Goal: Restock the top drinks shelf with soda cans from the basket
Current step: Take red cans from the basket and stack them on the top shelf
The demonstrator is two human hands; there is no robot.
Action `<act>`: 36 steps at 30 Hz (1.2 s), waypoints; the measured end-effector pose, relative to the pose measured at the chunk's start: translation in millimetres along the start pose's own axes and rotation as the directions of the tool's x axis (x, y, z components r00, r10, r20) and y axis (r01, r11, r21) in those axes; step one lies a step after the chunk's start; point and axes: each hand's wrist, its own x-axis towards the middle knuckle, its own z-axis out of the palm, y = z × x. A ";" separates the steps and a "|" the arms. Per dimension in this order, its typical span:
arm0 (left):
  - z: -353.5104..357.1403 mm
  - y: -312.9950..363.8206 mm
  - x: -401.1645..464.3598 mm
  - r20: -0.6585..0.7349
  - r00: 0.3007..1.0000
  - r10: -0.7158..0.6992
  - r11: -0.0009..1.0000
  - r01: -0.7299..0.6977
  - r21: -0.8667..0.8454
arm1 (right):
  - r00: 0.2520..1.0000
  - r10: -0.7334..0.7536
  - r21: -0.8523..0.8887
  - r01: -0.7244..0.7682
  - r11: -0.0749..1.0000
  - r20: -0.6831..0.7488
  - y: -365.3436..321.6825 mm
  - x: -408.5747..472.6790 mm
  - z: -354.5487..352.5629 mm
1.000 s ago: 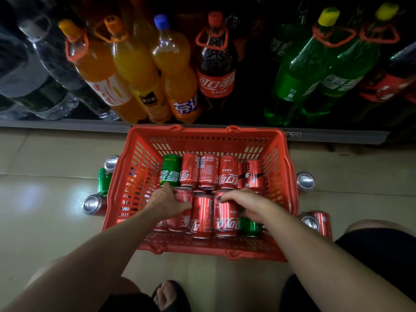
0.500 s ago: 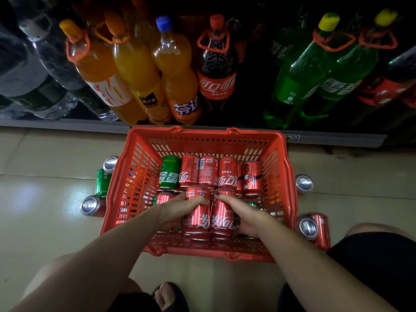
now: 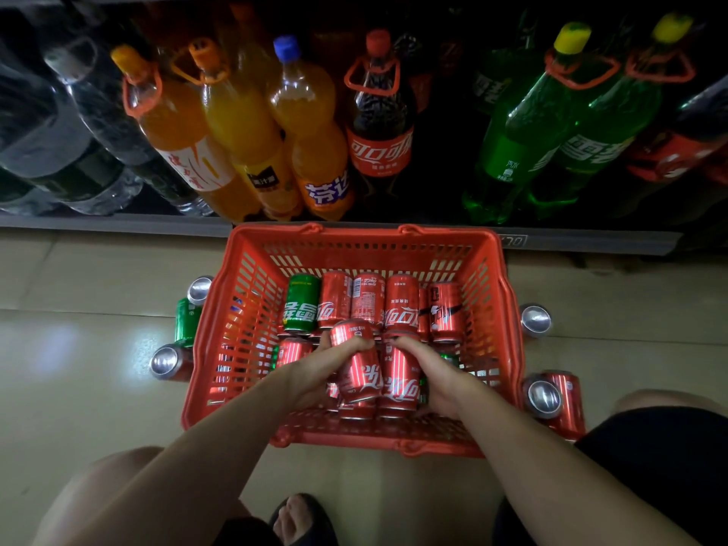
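Note:
A red plastic basket [image 3: 220, 348] stands on the floor in front of the shelf, with several red cola cans and a green soda can [image 3: 301, 303] lying inside. My left hand [image 3: 315, 368] grips a red cola can [image 3: 360, 372], tilted and raised slightly above the others. Beside it, my right hand [image 3: 433, 372] grips another red cola can [image 3: 400, 378]. Both hands are inside the basket near its front wall. The top shelf is out of view.
The bottom shelf [image 3: 118, 222] behind the basket holds large bottles: water, orange soda, cola [image 3: 380, 124] and green soda. Loose cans stand on the tiled floor left [image 3: 165, 362] and right [image 3: 545, 398] of the basket. My knees and a foot are below.
Both hands have closed round two adjacent red cans in the front row, and the left one has been tipped up and lifted a little.

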 end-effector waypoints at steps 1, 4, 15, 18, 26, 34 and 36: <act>0.3 -0.4 -0.1 0.004 1.000 -0.006 1.000 0.006 0.006 | 1.000 -0.003 0.008 0.003 1.000 0.008 -0.5 -0.6 0.3; 0.9 -3.4 3.4 0.041 0.999 -0.025 0.999 0.024 0.041 | 0.999 -0.017 0.045 0.015 0.999 0.030 -2.7 -3.3 1.3; 10.7 -14.6 8.2 0.024 1.000 0.003 0.996 -0.005 0.091 | 0.992 -0.052 0.123 0.037 0.992 0.113 -5.4 -13.6 -0.7; 12.1 -14.5 8.7 0.021 1.000 0.018 0.995 -0.021 0.101 | 0.992 -0.059 0.130 0.044 0.990 0.113 -5.4 -14.7 0.7; 9.5 -12.8 8.3 0.029 0.998 0.047 0.999 -0.047 0.016 | 0.992 -0.078 0.094 0.069 0.993 0.096 -5.2 -15.9 0.7; 9.3 -10.7 8.5 0.054 0.998 0.037 0.999 -0.035 -0.033 | 0.993 -0.084 0.086 0.078 0.993 0.080 -11.3 -21.3 1.8; 8.9 -9.4 7.4 0.065 0.997 0.038 0.998 -0.035 -0.056 | 0.992 -0.087 0.093 0.078 0.993 0.090 -17.6 -28.5 3.2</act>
